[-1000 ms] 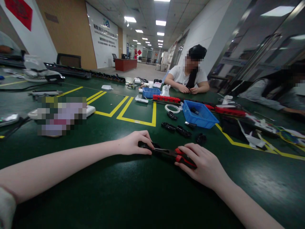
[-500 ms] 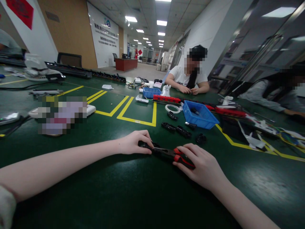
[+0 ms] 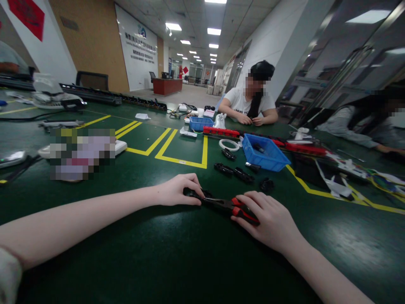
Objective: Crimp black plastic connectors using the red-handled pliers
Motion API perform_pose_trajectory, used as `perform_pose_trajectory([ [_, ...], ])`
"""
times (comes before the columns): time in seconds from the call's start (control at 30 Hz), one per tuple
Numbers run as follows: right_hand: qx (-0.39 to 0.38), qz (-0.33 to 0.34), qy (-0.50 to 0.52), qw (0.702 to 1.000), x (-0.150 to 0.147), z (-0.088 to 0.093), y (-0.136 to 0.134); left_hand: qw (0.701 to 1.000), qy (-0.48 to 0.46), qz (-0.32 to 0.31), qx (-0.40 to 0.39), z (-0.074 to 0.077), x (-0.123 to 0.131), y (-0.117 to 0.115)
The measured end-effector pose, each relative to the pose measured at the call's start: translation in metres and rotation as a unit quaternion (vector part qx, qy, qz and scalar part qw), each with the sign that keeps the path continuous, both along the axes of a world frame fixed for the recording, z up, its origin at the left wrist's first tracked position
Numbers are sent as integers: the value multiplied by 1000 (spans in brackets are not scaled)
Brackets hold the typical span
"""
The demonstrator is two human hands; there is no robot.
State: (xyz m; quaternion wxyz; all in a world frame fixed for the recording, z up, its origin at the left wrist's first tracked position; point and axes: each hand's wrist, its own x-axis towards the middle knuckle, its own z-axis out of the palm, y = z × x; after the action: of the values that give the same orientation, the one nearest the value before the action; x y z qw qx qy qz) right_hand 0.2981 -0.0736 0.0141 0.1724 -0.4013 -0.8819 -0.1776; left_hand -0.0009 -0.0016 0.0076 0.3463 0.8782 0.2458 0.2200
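Note:
My right hand (image 3: 264,217) is wrapped round the red-and-black handles of a pair of long-nose pliers (image 3: 223,204). Their slim jaws point left and reach the fingertips of my left hand (image 3: 180,190). Between its thumb and fingers, my left hand pinches a small black part (image 3: 191,193), mostly hidden by the fingers. The jaw tips meet this part at the fingertips; what exactly they grip is too small to make out. Both hands rest low over the green table (image 3: 177,253).
Beyond my hands lie several black parts (image 3: 243,175), a white ring (image 3: 229,145) and a blue bin (image 3: 265,152). Red strips (image 3: 221,131) stretch behind it. A phone (image 3: 82,156) lies at the left. Across the table sits a person (image 3: 248,103); another leans in at the right.
Almost nothing differs. The pliers and my right hand have shifted very slightly right, while my left hand keeps its pinch on the black part.

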Motion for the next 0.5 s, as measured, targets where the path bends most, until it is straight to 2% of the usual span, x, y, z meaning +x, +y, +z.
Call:
perform_pose_trajectory([
  [0.5, 70, 11, -1, 998, -1, 0, 0, 1000, 7, -7, -5, 2, 0, 1],
])
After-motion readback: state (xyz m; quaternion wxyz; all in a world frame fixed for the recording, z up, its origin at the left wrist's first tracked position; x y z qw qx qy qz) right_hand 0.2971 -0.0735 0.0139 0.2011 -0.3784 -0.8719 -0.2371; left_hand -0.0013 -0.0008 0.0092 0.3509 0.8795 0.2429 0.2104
